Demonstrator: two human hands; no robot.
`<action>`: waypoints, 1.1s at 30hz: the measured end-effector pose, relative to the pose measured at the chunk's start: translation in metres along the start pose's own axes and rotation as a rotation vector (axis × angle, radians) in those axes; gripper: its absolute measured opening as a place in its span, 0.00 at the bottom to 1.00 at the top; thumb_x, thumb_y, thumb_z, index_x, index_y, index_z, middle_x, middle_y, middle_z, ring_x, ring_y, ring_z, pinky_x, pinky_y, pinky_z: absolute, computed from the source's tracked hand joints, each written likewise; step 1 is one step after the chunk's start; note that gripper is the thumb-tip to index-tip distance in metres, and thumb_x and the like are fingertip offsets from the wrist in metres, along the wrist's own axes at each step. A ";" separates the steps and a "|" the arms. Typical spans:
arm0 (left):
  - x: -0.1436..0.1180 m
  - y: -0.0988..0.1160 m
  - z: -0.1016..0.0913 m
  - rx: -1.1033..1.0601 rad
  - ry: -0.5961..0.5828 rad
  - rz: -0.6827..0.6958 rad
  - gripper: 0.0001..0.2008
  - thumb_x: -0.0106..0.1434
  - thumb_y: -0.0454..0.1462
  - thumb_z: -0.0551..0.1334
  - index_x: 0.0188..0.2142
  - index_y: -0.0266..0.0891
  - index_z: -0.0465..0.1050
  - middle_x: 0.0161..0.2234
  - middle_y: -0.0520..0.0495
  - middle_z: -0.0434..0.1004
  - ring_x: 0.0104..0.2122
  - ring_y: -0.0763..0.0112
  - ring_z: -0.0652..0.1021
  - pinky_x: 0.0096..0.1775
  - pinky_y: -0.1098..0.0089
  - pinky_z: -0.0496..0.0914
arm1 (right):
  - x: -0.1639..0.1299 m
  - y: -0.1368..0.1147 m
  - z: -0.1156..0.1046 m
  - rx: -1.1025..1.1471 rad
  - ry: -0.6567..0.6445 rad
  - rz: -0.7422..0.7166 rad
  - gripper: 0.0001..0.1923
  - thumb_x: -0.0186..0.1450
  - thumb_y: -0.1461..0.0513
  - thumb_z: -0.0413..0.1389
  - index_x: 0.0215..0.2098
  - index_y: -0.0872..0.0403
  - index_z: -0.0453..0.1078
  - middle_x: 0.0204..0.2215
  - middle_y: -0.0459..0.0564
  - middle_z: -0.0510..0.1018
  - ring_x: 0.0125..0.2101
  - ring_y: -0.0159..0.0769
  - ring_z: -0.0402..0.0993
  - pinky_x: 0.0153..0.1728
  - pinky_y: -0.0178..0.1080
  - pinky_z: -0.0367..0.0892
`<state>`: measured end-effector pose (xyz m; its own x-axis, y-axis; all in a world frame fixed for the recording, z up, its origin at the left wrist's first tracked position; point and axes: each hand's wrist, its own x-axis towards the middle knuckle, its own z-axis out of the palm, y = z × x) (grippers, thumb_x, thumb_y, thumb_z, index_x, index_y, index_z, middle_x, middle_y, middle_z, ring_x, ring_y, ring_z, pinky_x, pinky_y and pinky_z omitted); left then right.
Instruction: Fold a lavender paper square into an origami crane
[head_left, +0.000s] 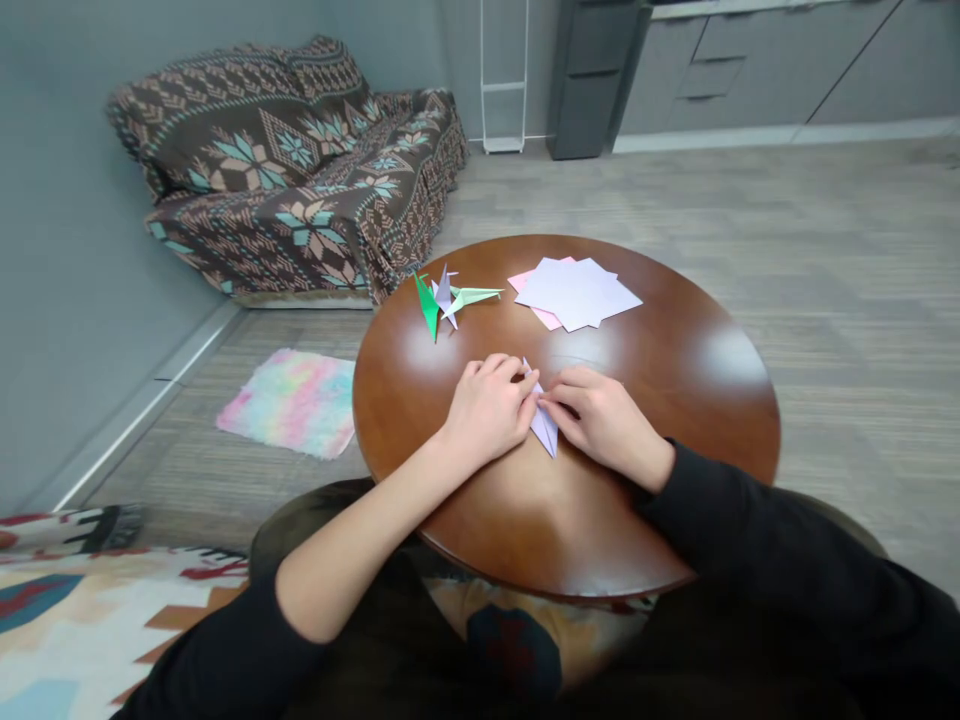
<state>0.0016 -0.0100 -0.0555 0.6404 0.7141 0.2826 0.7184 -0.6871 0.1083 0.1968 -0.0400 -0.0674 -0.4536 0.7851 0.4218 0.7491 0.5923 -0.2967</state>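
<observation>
A folded piece of lavender origami paper point(547, 432), long and pointed at both ends, lies on the round brown table point(705, 400). My left hand point(493, 405) rests on its left side, with the fingers curled and pressing it against the tabletop. From the right, my right hand point(596, 415) pinches the paper's edge near the middle between thumb and fingers. The fingers of both hands cover the paper's middle part. Farther back on the left stand three folded paper cranes: a green crane point(427, 308), a lavender crane point(444, 292) and a pale green crane point(472, 297).
A fanned stack of lavender paper sheets point(577, 292), with pink sheets point(546, 318) under it, lies at the table's back. Beyond are a sofa point(300, 190) with a patterned cover, a fluffy pastel rug point(292, 402) and grey cabinets point(765, 75).
</observation>
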 end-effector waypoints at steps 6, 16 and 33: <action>0.000 0.001 -0.001 -0.003 -0.001 0.007 0.19 0.72 0.38 0.55 0.56 0.37 0.76 0.51 0.39 0.80 0.54 0.53 0.74 0.49 0.54 0.68 | 0.000 0.005 0.005 0.001 0.014 0.005 0.12 0.75 0.65 0.51 0.46 0.57 0.77 0.42 0.57 0.81 0.41 0.43 0.75 0.43 0.43 0.70; -0.001 0.003 -0.001 0.011 0.002 0.007 0.19 0.71 0.37 0.55 0.57 0.36 0.76 0.52 0.39 0.80 0.55 0.53 0.74 0.48 0.53 0.67 | -0.006 -0.003 -0.002 -0.115 -0.047 -0.046 0.14 0.75 0.65 0.49 0.42 0.58 0.79 0.39 0.59 0.80 0.39 0.45 0.72 0.40 0.44 0.67; -0.001 -0.005 0.003 -0.075 0.023 0.021 0.19 0.72 0.35 0.54 0.58 0.37 0.76 0.53 0.39 0.80 0.55 0.54 0.74 0.51 0.54 0.68 | -0.051 -0.016 -0.027 0.076 0.008 0.013 0.11 0.75 0.64 0.51 0.39 0.55 0.76 0.35 0.54 0.80 0.33 0.40 0.73 0.35 0.41 0.67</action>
<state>-0.0019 -0.0071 -0.0598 0.6481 0.6970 0.3069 0.6822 -0.7104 0.1729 0.2214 -0.0945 -0.0608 -0.4402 0.7913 0.4245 0.7157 0.5946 -0.3663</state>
